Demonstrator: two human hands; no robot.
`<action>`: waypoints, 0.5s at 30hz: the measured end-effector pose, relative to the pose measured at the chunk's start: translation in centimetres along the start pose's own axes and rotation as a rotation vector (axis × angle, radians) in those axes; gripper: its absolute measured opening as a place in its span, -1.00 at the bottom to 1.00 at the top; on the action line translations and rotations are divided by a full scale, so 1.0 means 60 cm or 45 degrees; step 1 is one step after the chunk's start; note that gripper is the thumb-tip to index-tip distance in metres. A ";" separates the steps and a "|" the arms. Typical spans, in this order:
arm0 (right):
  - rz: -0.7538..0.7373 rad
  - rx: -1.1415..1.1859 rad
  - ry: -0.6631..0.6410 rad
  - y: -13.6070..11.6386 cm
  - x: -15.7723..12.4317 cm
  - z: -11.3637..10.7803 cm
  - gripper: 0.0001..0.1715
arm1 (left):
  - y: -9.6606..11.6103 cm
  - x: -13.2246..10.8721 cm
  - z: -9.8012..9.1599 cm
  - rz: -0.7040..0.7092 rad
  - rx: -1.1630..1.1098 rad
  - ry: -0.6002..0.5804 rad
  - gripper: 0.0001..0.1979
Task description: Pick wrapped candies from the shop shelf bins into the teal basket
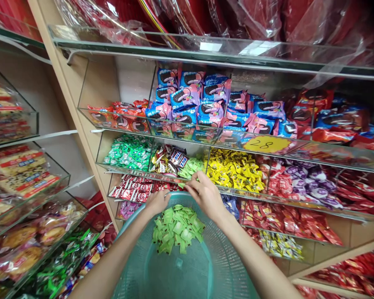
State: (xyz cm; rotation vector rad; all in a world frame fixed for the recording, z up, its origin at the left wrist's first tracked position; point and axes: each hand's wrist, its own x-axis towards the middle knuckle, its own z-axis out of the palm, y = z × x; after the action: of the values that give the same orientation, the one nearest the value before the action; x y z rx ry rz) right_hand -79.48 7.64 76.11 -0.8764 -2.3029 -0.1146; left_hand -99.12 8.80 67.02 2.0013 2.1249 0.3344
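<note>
Two hands are in view: one left hand (157, 202) and one right hand (205, 195). There is one teal basket (212, 265), holding one heap of light-green sweets (177, 229), too many to count singly. One yellow price tag (266, 144) shows.

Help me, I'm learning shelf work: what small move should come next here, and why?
Probably the right hand should sweep more light green candies from the basket over the bin lip: it rests there, matching candies lie inside, and a pile sits in the basket the left hand grips.
</note>
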 end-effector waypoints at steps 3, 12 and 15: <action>-0.032 0.009 -0.192 0.010 -0.022 0.034 -0.77 | -0.001 -0.002 0.001 -0.003 -0.023 0.006 -0.60; 0.159 -0.235 -0.505 0.040 -0.070 0.112 -0.75 | 0.001 -0.008 0.001 -0.046 -0.021 -0.018 -0.60; 0.163 -0.235 -0.511 0.047 -0.077 0.123 -0.74 | 0.004 -0.009 -0.001 -0.036 -0.001 -0.035 -0.61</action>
State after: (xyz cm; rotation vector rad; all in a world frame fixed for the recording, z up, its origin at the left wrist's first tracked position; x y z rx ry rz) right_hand -79.26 9.46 67.16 -1.2319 -2.6259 -0.1042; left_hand -98.86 8.27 67.15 1.9623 2.1341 0.3017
